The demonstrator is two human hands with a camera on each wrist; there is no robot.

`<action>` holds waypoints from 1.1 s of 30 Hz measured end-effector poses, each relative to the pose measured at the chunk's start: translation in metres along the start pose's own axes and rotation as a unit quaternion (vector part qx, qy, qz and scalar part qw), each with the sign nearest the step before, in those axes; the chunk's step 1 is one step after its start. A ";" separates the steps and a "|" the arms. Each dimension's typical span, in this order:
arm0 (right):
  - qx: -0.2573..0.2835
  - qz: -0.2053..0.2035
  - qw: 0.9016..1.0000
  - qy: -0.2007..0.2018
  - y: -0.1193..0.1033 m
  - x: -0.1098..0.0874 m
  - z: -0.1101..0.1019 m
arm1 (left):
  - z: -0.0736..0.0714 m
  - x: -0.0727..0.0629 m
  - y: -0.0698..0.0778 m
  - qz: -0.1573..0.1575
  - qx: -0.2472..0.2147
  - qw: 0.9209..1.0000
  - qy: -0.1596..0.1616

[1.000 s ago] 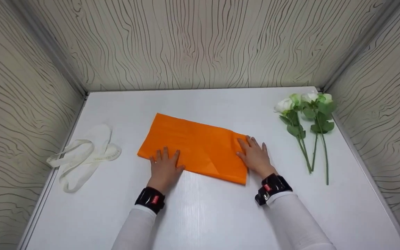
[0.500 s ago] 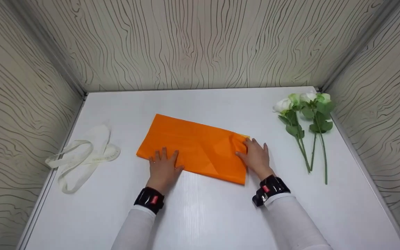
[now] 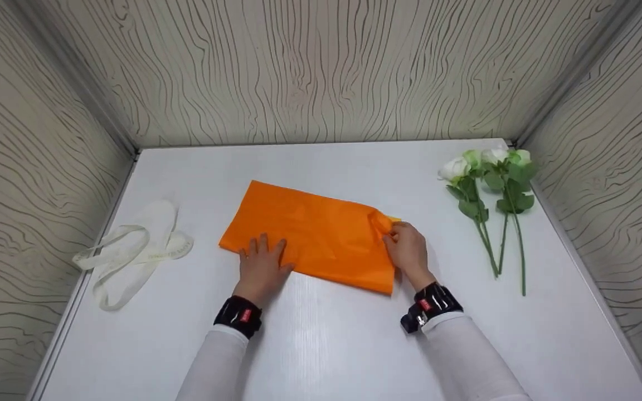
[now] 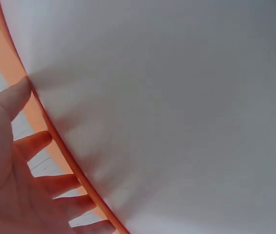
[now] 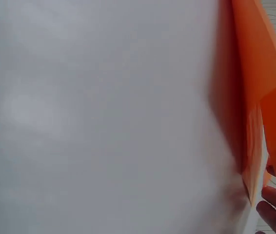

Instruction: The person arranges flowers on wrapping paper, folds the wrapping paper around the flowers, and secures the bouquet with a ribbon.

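Observation:
A folded sheet of orange wrapping paper (image 3: 321,234) lies slantwise on the white table. My left hand (image 3: 261,270) rests on its near left edge, fingers spread and straight; in the left wrist view the fingertips (image 4: 43,139) press along that edge. My right hand (image 3: 408,249) pinches the upper layer at the paper's far right corner, and that corner curls up. A strip of yellow shows beneath the lifted corner. The right wrist view has the orange paper (image 5: 262,53) raised along its side, with the right fingertips (image 5: 274,202) at the lower right, partly out of frame.
At the right of the table (image 3: 321,362) lie several white roses (image 3: 468,184) with green leaves and long stems. A loosely looped cream ribbon (image 3: 131,250) lies at the left. Wood-grain panels (image 3: 310,72) stand at the back and both sides.
My right fingers have gone from lying flat on the paper to pinching its far right corner. The corner now lifts and curls, baring the yellow strip. My left hand stays in place.

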State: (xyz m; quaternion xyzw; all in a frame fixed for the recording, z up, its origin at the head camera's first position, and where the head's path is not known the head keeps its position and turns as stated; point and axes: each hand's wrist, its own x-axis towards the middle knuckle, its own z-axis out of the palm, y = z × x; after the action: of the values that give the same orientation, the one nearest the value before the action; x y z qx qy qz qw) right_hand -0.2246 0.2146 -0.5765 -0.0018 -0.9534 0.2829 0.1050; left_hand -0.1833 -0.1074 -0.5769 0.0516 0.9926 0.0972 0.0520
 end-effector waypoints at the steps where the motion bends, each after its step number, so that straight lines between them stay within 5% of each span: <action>1: 0.019 0.003 1.000 0.014 -0.003 0.000 -0.002 | 0.000 0.002 -0.001 0.004 -0.001 1.000 0.005; 8: 0.174 -0.006 0.982 0.079 -0.035 -0.002 -0.015 | -0.005 0.012 0.000 0.025 -0.020 0.997 0.073; 14: 0.171 -0.107 0.967 0.154 -0.064 -0.011 -0.025 | -0.029 0.014 0.030 0.060 -0.129 0.975 0.169; 20: 0.092 -0.277 0.929 0.229 -0.085 -0.022 -0.030 | -0.068 0.013 0.069 0.047 -0.336 0.932 0.128; 23: 0.072 -0.355 0.900 0.244 -0.093 -0.026 -0.031 | -0.082 0.015 0.079 0.029 -0.424 0.901 0.090; 26: 0.064 -0.422 0.874 0.232 -0.099 -0.030 -0.031 | -0.093 0.017 0.084 0.021 -0.507 0.860 0.051; 28: 0.054 -0.455 0.863 0.214 -0.102 -0.033 -0.031 | -0.097 0.018 0.085 0.017 -0.533 0.845 0.030; 30: 0.053 -0.477 0.856 0.190 -0.103 -0.036 -0.031 | -0.100 0.017 0.085 0.018 -0.526 0.850 0.026; 33: 0.068 -0.486 0.859 0.147 -0.101 -0.040 -0.031 | -0.100 0.015 0.083 0.026 -0.480 0.876 0.040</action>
State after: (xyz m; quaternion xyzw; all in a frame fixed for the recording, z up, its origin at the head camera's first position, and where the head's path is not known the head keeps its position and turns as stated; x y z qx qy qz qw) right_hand -0.1734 0.1439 -0.5047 0.4271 -0.7852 0.2564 0.3680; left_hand -0.2018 -0.0432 -0.4642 0.0418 0.8238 0.5647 0.0283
